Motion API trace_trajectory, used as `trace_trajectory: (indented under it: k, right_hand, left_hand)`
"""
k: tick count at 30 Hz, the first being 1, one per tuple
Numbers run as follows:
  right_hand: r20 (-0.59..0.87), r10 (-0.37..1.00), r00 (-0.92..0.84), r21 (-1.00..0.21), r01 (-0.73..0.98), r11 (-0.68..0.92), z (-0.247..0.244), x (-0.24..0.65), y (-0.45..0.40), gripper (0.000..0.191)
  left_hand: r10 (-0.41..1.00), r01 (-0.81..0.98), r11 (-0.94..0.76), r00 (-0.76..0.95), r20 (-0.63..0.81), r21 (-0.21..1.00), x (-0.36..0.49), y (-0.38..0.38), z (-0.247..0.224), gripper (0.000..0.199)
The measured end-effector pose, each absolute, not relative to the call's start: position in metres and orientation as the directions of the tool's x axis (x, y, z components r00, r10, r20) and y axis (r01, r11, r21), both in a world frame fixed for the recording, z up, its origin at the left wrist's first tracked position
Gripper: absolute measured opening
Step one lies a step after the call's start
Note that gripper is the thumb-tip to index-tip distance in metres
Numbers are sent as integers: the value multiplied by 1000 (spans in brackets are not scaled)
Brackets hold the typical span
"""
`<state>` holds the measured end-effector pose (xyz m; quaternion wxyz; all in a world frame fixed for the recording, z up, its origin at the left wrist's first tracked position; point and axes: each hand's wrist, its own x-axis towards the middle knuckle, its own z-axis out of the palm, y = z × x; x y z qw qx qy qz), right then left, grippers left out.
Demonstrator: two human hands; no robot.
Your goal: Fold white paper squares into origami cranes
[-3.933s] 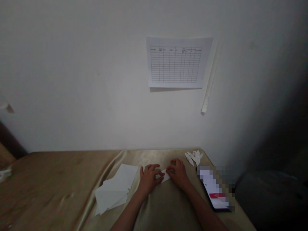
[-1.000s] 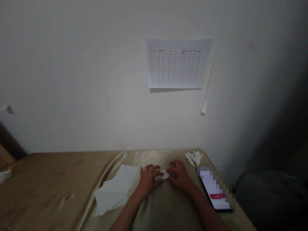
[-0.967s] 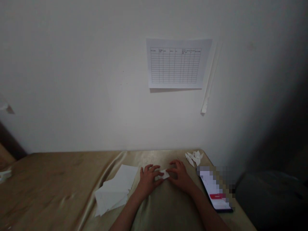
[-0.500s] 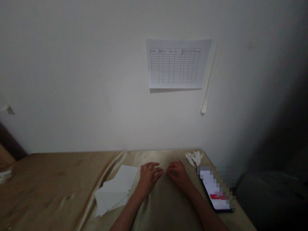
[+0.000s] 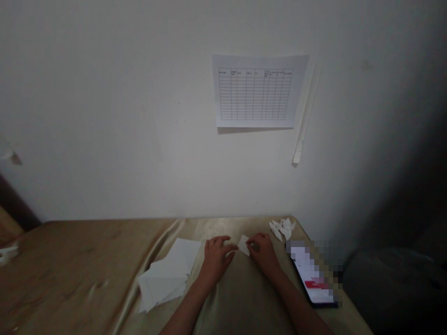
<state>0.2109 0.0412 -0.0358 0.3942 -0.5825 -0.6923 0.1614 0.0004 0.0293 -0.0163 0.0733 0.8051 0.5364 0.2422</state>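
Note:
A small white piece of paper [image 5: 243, 245] is pinched in the fingers of my right hand [image 5: 262, 251], just above or on the cloth. My left hand [image 5: 217, 256] is at the left of that paper, its thumb and fingers apart; a fingertip comes close to the paper's left edge, and I cannot tell whether it touches. Left of this hand lies a loose, fanned pile of white paper sheets [image 5: 167, 274]. Beyond my right hand, small folded white paper pieces [image 5: 282, 229] lie near the far right corner.
A phone [image 5: 312, 277] with a lit, partly blurred screen lies by the right edge of the cloth-covered table [image 5: 87, 260]. Behind is a pale wall [image 5: 104, 116] bearing a printed table sheet [image 5: 256, 93]. A dark object [image 5: 391, 284] stands off the right edge.
The small paper, mostly hidden between both hands' fingers before, now shows flat and wider. My left finger and thumb have parted, while my right hand keeps its pinch.

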Motion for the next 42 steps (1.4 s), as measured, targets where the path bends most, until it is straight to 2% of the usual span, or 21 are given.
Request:
trace_trajectory:
  k: [7,12,16,20,30,36,39,42]
  right_hand:
    - [322,945,-62,-556,795,242,-37,218,43,31]
    - [320,940,-116,-540,793,281,-38,223,45,46]
    - [261,953,-155,-545,791,278,-36,224,45,49]
    - [256,943,-211,-545,775,321,-32,220,39,52]
    - [307,920,-243,-587,713,384,-26,212,30,44]
    - [240,942,-237,-613,715,336,-24,212,35,21]
    - [208,946,-247,-619,716,323,-21,212,34,18]
    - [175,947,-268,-614,723,318,-18,214,33,20]
  left_hand:
    - [927,844,-372,322,190,385,6,21,-13,29]
    - [937,855,-350,314,155,382,6,20,-10,32]
    - [940,863,-342,310,146,372,7,19,-8,38]
    - [939,864,-343,315,137,368,8,18,-7,35]
    - [951,867,-309,289,111,390,5,22,-8,30]
    - [954,855,-295,284,90,427,4,24,-8,24]
    - [952,844,-305,287,110,442,5,23,-8,17]
    - [945,832,-324,302,122,450,5,21,-7,18]
